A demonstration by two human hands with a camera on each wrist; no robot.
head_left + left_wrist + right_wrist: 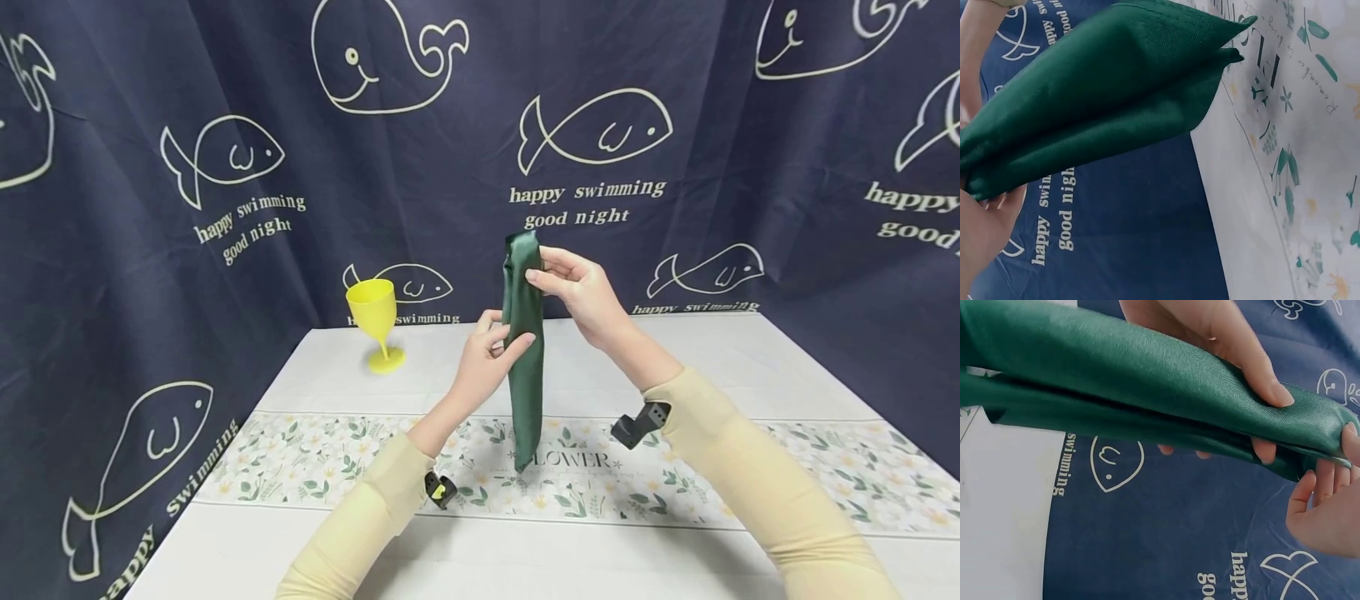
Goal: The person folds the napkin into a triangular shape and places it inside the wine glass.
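A dark green satiny cloth (527,367), folded into a long narrow strip, hangs upright above the table. My left hand (483,358) grips it around the middle, thumb across the front. Higher up, my right hand (581,292) pinches the cloth near its top end. In the right wrist view both the left hand (1210,337) and the right hand (1332,509) hold the green cloth (1129,369), which shows a lengthwise fold. Its lower end spreads into two pointed corners in the left wrist view, where the cloth (1104,81) hides part of the hands.
A yellow goblet (372,312) stands at the back left of the white table (300,383). A floral printed band (300,458) with lettering crosses the table. Behind and at both sides hangs a navy curtain (450,192) with fish and whale drawings.
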